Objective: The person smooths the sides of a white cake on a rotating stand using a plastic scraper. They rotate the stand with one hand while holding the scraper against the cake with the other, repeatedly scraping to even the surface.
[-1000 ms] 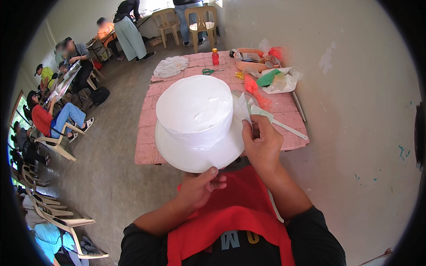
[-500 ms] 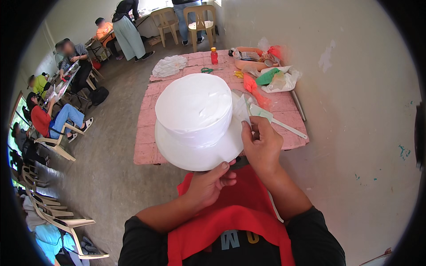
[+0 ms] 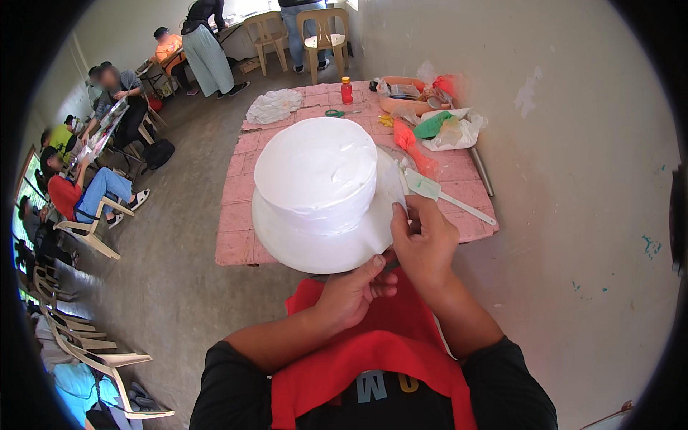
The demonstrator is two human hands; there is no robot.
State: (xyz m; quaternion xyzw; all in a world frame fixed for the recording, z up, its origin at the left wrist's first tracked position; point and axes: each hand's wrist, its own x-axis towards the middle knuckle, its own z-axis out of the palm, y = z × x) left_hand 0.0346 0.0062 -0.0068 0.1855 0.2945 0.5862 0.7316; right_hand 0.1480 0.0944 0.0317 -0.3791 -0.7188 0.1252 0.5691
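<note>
A round cake (image 3: 315,172) covered in smooth white icing stands on a wide white round turntable (image 3: 287,247). Its top has a few rough marks toward the right. My left hand (image 3: 352,292) is at the turntable's near rim, thumb against the edge and fingers curled below it. On the right side, my right hand (image 3: 424,233) pinches a thin pale scraper (image 3: 395,183), held upright beside the cake's wall. Whether its edge touches the icing is hard to tell. A spatula (image 3: 459,203) with a pale green blade and white handle lies just beyond that hand.
The pink table (image 3: 236,193) also bears a crumpled white cloth (image 3: 274,106), green scissors (image 3: 335,113), a red bottle (image 3: 346,92), an orange basin (image 3: 390,104) and plastic bags (image 3: 412,147). A wall (image 3: 573,179) rises close on the right. Several people and chairs (image 3: 324,39) are farther off.
The turntable and cake have shifted very slightly, with the icing marks moved a little. My left hand has slid slightly right along the rim. The right hand stays nearly in place with the scraper.
</note>
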